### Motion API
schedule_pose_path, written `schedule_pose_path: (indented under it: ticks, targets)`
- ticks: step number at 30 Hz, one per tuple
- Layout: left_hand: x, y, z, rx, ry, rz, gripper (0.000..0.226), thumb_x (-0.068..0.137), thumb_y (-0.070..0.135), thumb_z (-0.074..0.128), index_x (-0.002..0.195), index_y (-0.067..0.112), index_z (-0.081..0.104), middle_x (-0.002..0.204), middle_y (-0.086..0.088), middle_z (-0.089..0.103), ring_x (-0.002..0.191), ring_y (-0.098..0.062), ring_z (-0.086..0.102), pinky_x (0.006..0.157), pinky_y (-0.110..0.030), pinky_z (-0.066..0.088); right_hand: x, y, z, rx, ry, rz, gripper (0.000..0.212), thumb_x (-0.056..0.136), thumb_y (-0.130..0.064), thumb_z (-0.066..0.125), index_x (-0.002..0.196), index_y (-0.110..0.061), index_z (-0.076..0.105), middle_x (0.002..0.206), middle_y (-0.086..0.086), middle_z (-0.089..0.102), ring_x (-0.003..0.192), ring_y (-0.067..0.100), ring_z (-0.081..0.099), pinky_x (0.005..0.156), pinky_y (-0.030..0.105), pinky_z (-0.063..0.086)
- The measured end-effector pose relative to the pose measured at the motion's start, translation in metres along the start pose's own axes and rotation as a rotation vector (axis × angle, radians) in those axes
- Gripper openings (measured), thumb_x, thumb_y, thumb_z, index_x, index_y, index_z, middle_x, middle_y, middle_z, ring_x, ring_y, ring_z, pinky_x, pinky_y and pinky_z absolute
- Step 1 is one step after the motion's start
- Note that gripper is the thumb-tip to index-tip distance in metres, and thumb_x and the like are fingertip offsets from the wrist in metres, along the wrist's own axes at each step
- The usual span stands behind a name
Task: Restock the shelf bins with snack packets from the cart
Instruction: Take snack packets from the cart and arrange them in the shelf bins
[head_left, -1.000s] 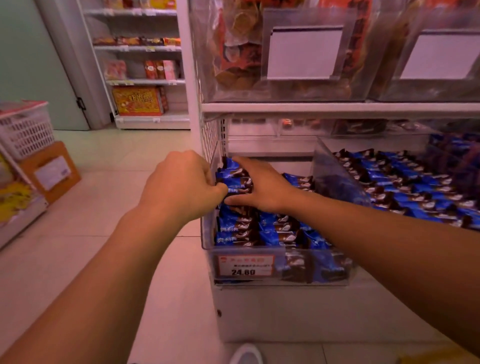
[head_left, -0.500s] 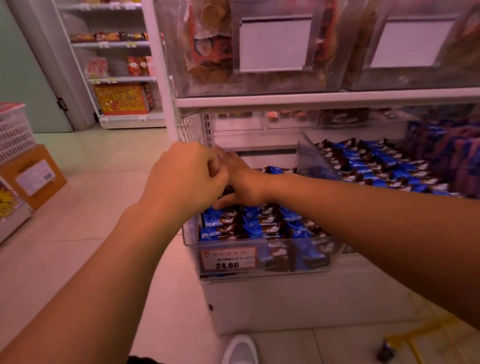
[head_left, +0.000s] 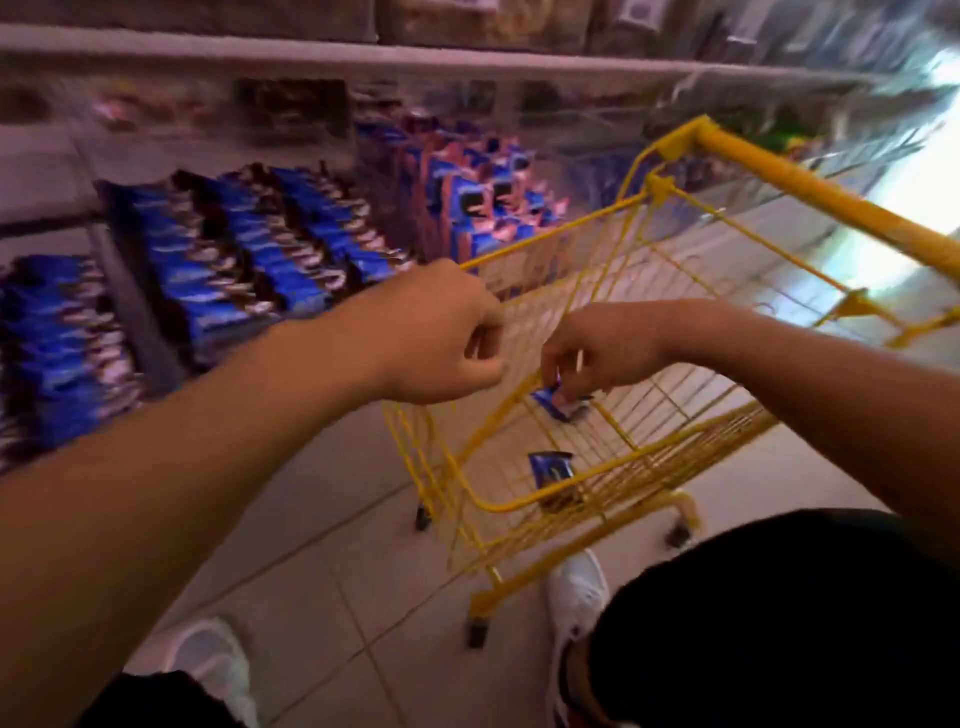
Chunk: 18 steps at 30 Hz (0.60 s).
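Now our right hand (head_left: 597, 353) reaches into the cart (head_left: 644, 467), fingers curling onto a blue packet (head_left: 558, 402); our left hand (head_left: 441, 338) hovers loosely curled, empty. Motion blur hides the grip, so we cannot tell whether it is firm. A loose pinch could drop the packet through the wire.

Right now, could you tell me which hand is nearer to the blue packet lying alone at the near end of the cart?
Right. The right hand reaches down inside the cart, above the blue packet. The left hand hovers at the cart's far-left rim, farther away.
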<state>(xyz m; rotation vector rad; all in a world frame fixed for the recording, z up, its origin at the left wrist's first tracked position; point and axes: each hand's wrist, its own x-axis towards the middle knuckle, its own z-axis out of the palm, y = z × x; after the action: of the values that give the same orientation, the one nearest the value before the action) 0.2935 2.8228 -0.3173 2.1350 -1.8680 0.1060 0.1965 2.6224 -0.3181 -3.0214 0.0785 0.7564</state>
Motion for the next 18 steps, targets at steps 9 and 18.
schedule_pose_path:
  ticks: [9, 18]
  targets:
    - [0.124, 0.041, 0.172, 0.075, -1.093, -0.369, 0.071, 0.085, 0.072, 0.052, 0.121, 0.011, 0.061, 0.123, -0.005, 0.059, 0.108, -0.028, 0.055, 0.097, -0.038, 0.045, 0.104, 0.094, 0.041, 0.127, -0.356, 0.409, 0.100, 0.076, -0.053, 0.080, 0.151, -0.009, 0.033, 0.158, 0.011, 0.032, 0.120, 0.035, 0.060, 0.095, 0.044, 0.056]
    - [0.128, 0.013, 0.205, -0.091, -1.017, -0.417, 0.058, 0.081, 0.052, 0.074, 0.114, 0.006, 0.058, 0.104, -0.007, 0.058, 0.066, -0.016, 0.053, 0.055, -0.027, 0.046, 0.150, 0.106, 0.120, 0.008, -0.190, 0.395, 0.090, 0.070, -0.058, 0.081, 0.135, -0.011, 0.039, 0.114, 0.011, 0.063, 0.091, 0.024, 0.063, 0.060, 0.033, 0.048]
